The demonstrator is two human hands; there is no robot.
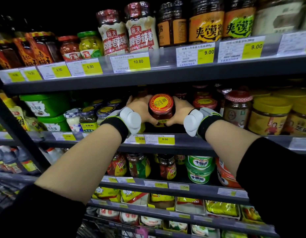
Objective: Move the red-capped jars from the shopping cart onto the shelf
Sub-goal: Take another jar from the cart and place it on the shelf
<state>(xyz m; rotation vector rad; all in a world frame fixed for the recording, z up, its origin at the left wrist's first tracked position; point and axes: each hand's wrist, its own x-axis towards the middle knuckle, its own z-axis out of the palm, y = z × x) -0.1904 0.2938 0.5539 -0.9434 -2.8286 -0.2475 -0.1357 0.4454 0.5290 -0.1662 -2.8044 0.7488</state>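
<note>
Cupping the red-capped jar (161, 109) from both sides, the left hand (140, 109) and right hand (180, 111) hold it over the middle shelf (217, 143), just behind the front edge. Advise lowering level and sliding rearward; like jars (204, 103) crowd the right, leaving a narrow bay.

A single head-worn wide-angle camera is looking forward and slightly down along the person's two outstretched forearms, facing a dark grey metal supermarket shelf unit (166, 74) square-on from close range. Its wide lens is bowing the shelf edges and taking in several tiers of jars and packets. The wire shopping cart (4, 191) is just showing at the near lower left corner.
</note>
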